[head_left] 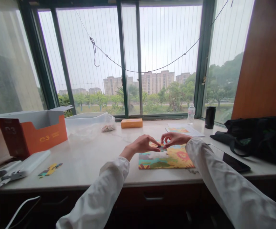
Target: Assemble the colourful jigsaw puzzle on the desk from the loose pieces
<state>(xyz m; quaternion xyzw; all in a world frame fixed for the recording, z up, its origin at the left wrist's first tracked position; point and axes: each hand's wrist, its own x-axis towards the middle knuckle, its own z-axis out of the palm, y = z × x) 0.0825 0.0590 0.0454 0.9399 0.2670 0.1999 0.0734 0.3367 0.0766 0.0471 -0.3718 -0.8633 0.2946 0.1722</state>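
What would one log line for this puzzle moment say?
left hand: pinching small dark jigsaw piece | right hand: pinching same piece | under them: colourful flat cardboard jigsaw puzzle | surface: pale stone desk

Puzzle piece (161, 147) largely hidden behind fingertips of left hand (141, 144) and right hand (175, 139)

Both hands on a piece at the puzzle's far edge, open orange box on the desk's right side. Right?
No. The head view shows the open orange box on the left side of the desk, not the right. The rest holds: left hand and right hand meet on a piece at the far edge of the puzzle.
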